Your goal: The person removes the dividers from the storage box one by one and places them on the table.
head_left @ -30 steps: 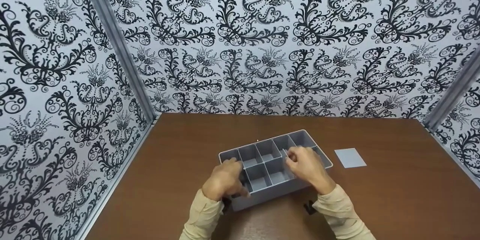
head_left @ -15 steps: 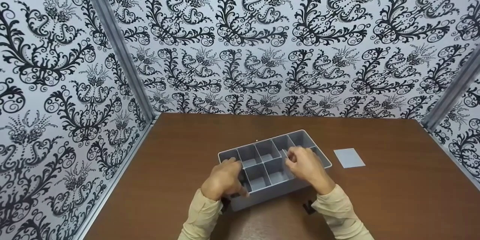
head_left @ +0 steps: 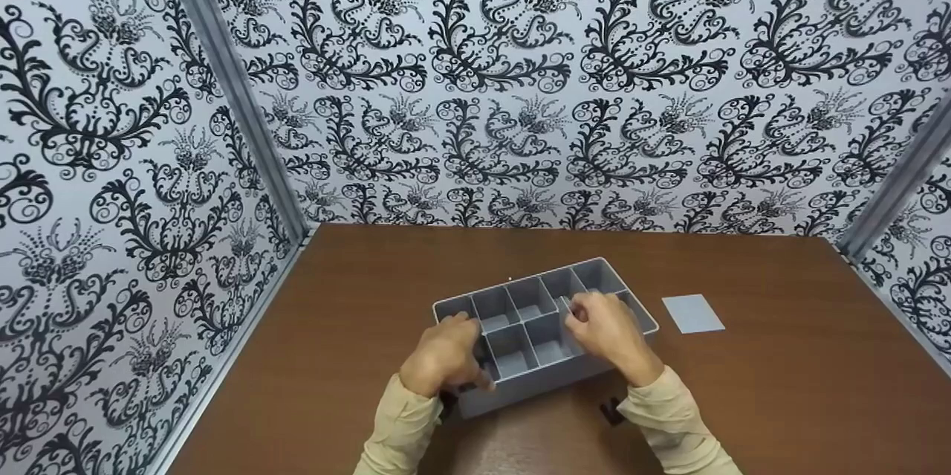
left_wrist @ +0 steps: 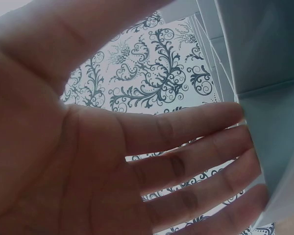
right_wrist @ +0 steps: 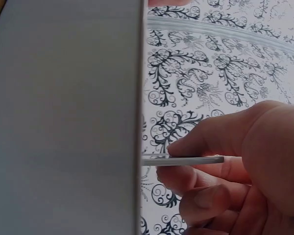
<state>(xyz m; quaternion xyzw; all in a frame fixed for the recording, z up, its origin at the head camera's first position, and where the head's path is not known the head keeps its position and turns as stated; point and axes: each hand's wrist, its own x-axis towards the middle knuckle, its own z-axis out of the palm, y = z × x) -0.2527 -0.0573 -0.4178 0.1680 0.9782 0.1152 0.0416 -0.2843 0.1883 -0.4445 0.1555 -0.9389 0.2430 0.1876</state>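
A grey organizer box (head_left: 531, 382) with thin dividers and two rows of compartments stands slanted on the brown table. My right hand (head_left: 605, 326) is over its right part. In the right wrist view, thumb and forefinger pinch a thin grey divider panel (right_wrist: 196, 160), which sticks out past the box's rim. My left hand (head_left: 442, 356) lies over the box's left end, thumb near the front rim. Seen from the left wrist, its fingers (left_wrist: 186, 127) are straight and their tips touch the box edge. The hand covers part of the left compartments.
A flat light grey square panel (head_left: 693, 312) lies on the table (head_left: 787, 386) to the right of the box. Patterned black-and-white walls (head_left: 520, 88) with grey metal posts (head_left: 238, 81) enclose the back and sides. A tiny white speck (head_left: 510, 279) lies behind the box.
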